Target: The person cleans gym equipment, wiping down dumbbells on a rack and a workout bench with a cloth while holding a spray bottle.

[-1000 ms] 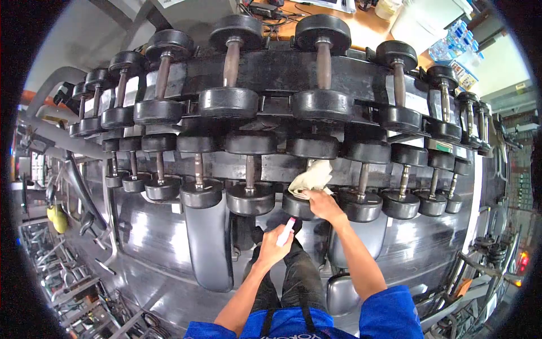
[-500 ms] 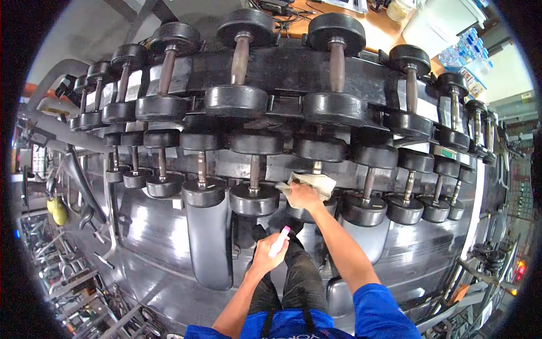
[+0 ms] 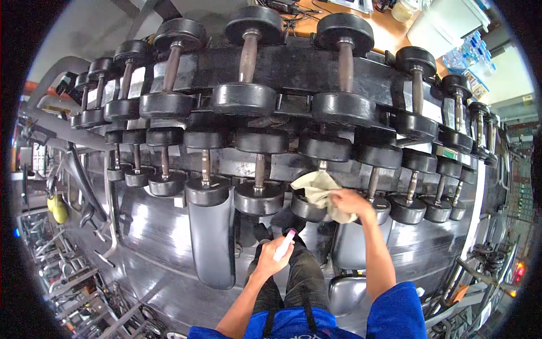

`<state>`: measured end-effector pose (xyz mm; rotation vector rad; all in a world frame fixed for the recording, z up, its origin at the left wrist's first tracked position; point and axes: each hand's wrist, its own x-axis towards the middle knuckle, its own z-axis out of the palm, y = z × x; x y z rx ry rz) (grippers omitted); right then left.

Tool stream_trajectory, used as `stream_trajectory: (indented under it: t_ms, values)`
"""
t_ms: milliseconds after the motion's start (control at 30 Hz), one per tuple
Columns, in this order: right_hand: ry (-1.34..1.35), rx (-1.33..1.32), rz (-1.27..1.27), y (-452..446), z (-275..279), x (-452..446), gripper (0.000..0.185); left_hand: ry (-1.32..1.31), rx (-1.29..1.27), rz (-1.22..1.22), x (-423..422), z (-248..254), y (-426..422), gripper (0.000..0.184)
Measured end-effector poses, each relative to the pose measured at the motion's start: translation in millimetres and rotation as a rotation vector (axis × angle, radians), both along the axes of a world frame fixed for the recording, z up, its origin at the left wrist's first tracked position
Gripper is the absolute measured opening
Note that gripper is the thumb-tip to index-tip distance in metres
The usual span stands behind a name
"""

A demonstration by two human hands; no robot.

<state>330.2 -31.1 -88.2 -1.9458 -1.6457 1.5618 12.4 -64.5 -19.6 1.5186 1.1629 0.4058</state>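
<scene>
My right hand (image 3: 350, 203) grips a beige cloth (image 3: 317, 188), which is draped over the near end of a black dumbbell (image 3: 307, 210) on the lower row. Part of that dumbbell's handle and near head is hidden under the cloth. Lower down, in front of my legs, my left hand (image 3: 271, 260) is closed around a slim white bottle (image 3: 284, 246) with a pink top, held tilted. To the left of the cloth lies another black dumbbell (image 3: 259, 199) with a grey handle; one more dumbbell (image 3: 377, 158) sits to its right, partly behind my right hand.
An upper row of larger dumbbells (image 3: 344, 107) runs above on the black rack (image 3: 293, 68). Padded bench ends (image 3: 212, 248) reach under the lower row. Behind the rack stands a wooden desk (image 3: 307, 25) with cables, a white bin (image 3: 446, 25) and plastic bottles (image 3: 468, 53).
My right hand has moved right and slightly down, pulling the cloth along, which is now more spread out over the dumbbell's near head. My left hand stays low with the bottle, shifted only slightly.
</scene>
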Motion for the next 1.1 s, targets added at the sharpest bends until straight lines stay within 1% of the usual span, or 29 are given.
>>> stream_trajectory:
  t_ms: [67,100,133,200,233,267,333,367,433,500,533,567,667,700,733,767,833,867,900,933,1000,1100]
  values:
    - [-0.217,-0.083,0.010,7,1,25,0.031,-0.027,0.001,0.018,-3,0,1,0.011]
    - [-0.316,-0.229,-0.077,13,-3,27,0.031,-0.050,0.014,0.032,-4,-2,1,0.010]
    - [-0.359,-0.130,-0.101,10,-20,23,0.032,-0.075,0.026,0.044,-4,-3,1,0.009]
    - [-0.448,0.070,-0.148,0,-90,6,0.034,-0.068,0.043,0.039,-3,-6,4,0.010]
    - [-0.224,0.144,-0.306,-9,-125,-9,0.038,-0.062,0.052,0.037,-3,-7,5,0.010]
    - [-0.450,-0.159,-0.253,-1,-109,-28,0.035,-0.067,0.058,0.034,-2,-7,6,0.009]
    - [-0.333,-0.118,-0.107,-9,-159,-14,0.036,-0.074,0.074,0.027,-1,-6,9,0.009]
    - [-0.375,-0.094,-0.032,-10,-153,-16,0.034,-0.074,0.078,0.026,-2,-5,8,0.009]
    - [-0.469,-0.043,0.115,-3,-109,-17,0.031,-0.083,0.087,0.021,-2,-6,9,0.009]
    - [-0.465,-0.115,0.104,14,-39,-19,0.031,-0.049,0.028,0.008,-5,-4,7,0.009]
    - [-0.459,-0.151,0.101,19,-18,-22,0.031,-0.028,-0.001,0.003,-8,-3,7,0.009]
    - [-0.372,-0.060,0.096,13,-15,-18,0.028,-0.023,-0.004,0.005,-11,-3,6,0.009]
    - [-0.218,0.050,-0.085,34,32,-36,0.029,-0.023,-0.013,0.002,-15,-4,5,0.010]
    - [-0.259,0.186,-0.226,38,40,-53,0.031,-0.024,-0.016,-0.002,-17,-5,4,0.010]
    - [-0.227,0.237,-0.285,46,27,-65,0.031,-0.020,-0.020,-0.004,-19,-6,4,0.010]
    - [-0.193,0.286,-0.345,54,-3,-77,0.031,-0.022,0.011,-0.009,-21,-6,5,0.009]
    - [-0.272,0.249,-0.215,59,-54,-97,0.034,-0.030,0.073,-0.021,-23,-5,6,0.009]
    - [-0.386,0.165,-0.024,60,-67,-104,0.036,-0.037,0.102,-0.013,-23,-7,7,0.009]
    - [-0.517,-0.052,0.226,70,-66,-116,0.048,-0.042,0.128,-0.005,-24,-8,7,0.009]
    - [-0.495,-0.165,0.179,73,-65,-126,0.057,-0.045,0.151,0.001,-25,-7,7,0.009]
    - [-0.577,-0.109,0.079,70,-76,-142,0.055,-0.056,0.110,0.008,-28,-4,7,0.009]
    - [-0.500,-0.253,0.117,80,-86,-132,0.045,-0.013,0.037,-0.016,-33,4,7,0.010]
